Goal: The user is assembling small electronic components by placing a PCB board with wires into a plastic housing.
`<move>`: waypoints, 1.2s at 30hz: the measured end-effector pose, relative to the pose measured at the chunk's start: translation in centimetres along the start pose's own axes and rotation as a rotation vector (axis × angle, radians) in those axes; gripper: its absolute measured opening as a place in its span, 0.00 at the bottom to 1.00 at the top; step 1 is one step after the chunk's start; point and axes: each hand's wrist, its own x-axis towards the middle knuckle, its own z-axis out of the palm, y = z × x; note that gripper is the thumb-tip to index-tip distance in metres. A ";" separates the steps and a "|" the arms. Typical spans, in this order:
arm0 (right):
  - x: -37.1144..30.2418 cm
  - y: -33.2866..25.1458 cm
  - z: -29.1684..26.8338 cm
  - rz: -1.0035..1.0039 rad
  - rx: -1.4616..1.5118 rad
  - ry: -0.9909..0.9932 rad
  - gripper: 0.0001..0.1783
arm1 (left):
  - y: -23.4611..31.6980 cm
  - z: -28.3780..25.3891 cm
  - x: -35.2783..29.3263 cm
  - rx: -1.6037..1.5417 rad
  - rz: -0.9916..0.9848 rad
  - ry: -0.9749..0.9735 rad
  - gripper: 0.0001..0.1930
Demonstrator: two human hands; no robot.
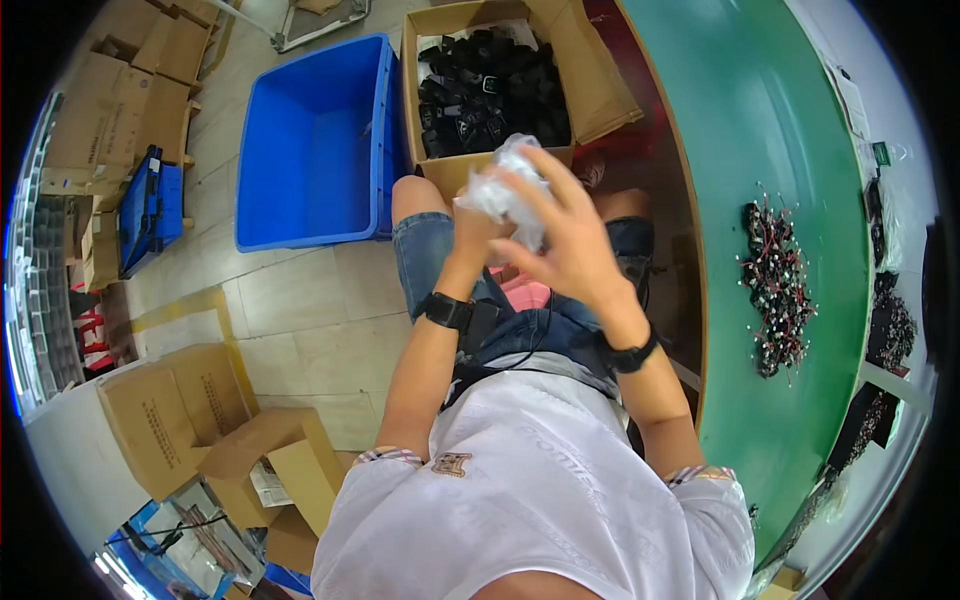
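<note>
Shirt (540, 480): white, nearest the camera, nearer the body than both grips.
Cartons (170, 410): brown, far left of the left grip and nearer the body.
Crate (165, 215): blue, on the floor (295, 345), well left of the left grip.
Bin (310, 150): blue, open-topped, left of the left grip and farther out.
Left grip (474, 228): at the wad (512, 185); fingers mostly hidden, so how far it is closed cannot be told.
Box (585, 90): open, holding black parts (490, 95), just beyond both grips.
Wad: crumpled, whitish, between the grips.
Right grip (565, 220): open, fingers and thumb spread over the wad; blur hides whether they press it.
Table (720, 420): green, right of the right grip.
Wired pieces (777, 290): piled on the table, well right of the right grip.
</note>
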 end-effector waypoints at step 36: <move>-0.5 2.8 4.9 -0.099 0.056 0.461 0.07 | 8.2 -2.8 -0.2 -1.962 -0.618 0.188 0.21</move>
